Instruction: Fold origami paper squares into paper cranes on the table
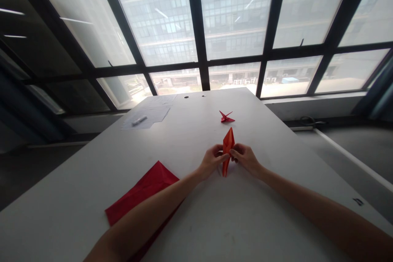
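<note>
A folded piece of orange-red origami paper [228,141] stands up off the table between my hands, long and narrow with pointed ends. My left hand [212,160] grips its left side, thumb across the front. On the right edge, my right hand [245,158] pinches the paper between thumb and fingers. Just beyond lies a finished-looking red origami crane [226,117] with thin points sticking up. A larger sheet of red paper [144,186] rests to the left, partly hidden beneath my left forearm.
The white table [101,163] stretches away toward tall windows. White paper sheets [159,110] lie at its far left, with a whitish marker-like object [139,120] on them. A small dark mark [357,202] is near the right edge. Blue curtains [24,106] hang at the sides.
</note>
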Available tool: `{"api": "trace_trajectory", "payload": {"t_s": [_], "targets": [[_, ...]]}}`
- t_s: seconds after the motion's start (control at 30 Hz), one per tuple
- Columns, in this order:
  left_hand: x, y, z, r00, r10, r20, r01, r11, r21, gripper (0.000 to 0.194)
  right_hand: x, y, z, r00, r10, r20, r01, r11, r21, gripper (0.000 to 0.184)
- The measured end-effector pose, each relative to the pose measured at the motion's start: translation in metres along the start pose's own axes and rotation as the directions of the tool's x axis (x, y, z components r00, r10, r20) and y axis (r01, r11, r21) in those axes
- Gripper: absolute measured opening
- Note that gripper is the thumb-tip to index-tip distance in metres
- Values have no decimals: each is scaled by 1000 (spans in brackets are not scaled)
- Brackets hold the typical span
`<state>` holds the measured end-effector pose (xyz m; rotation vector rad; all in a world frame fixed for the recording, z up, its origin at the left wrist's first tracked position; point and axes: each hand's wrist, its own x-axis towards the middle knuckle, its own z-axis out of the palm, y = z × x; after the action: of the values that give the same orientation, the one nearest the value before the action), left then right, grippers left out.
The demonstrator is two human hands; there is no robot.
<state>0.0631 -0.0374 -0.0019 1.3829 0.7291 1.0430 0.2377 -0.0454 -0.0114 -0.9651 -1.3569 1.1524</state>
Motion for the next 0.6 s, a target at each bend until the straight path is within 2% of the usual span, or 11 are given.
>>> {"api": "trace_trajectory", "payload": {"t_s": [0.2, 0.4, 0.5, 0.6], "targets": [[0, 2, 2, 1000, 16, -3, -16, 1000, -8, 43, 0, 1, 0, 1000, -3, 10, 3, 1000, 15, 33], [0, 2, 3, 999, -34, -6, 34, 999, -39, 43, 0, 2, 0, 1000, 0, 13, 0, 1000, 2, 33], [0, 1, 4, 1000, 5, -28, -5, 1000, 16, 39, 1, 2, 0, 1000, 0, 10, 0, 999, -41, 33], [2, 0, 5, 994, 75, -77, -64, 988, 141, 35, 1, 1, 1, 999, -9, 39, 11, 998, -61, 33]]}}
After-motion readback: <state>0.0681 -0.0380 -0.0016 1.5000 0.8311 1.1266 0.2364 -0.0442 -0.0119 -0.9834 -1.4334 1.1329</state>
